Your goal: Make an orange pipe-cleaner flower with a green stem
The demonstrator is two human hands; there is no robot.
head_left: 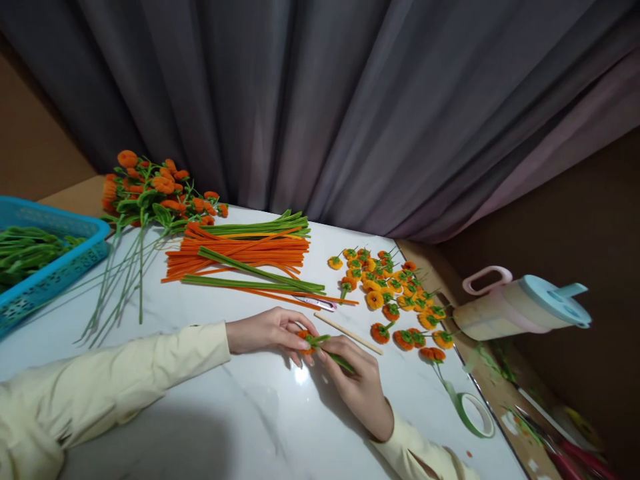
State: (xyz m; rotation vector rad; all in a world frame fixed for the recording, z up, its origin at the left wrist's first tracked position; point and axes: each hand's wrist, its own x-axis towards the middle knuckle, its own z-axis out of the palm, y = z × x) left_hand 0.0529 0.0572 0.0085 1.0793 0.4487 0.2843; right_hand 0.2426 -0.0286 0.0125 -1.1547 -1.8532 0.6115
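My left hand [273, 331] is closed around a small orange pipe-cleaner flower [305, 339], partly covered by the fingers. Against its green base, my right hand [356, 377] pinches a green pipe cleaner [343, 363], whose tail runs back under the fingers. Both hands meet low over the white marble-look table [240, 413]. Just beyond them lie a thin wooden stick [349, 333] and a pinkish tool [323, 304], partly under pipe cleaners. Farther back is a pile of orange pipe cleaners [240, 255] with green pipe cleaners [260, 268] across and beside it.
Several yellow and orange flower heads [395, 285] cover the right side. Near the right edge are green tape [475, 415], a tumbler [520, 305] and red-handled pliers [565, 450]. At left stand a blue basket [55, 273] of green pieces and a bunch of orange flowers [163, 183].
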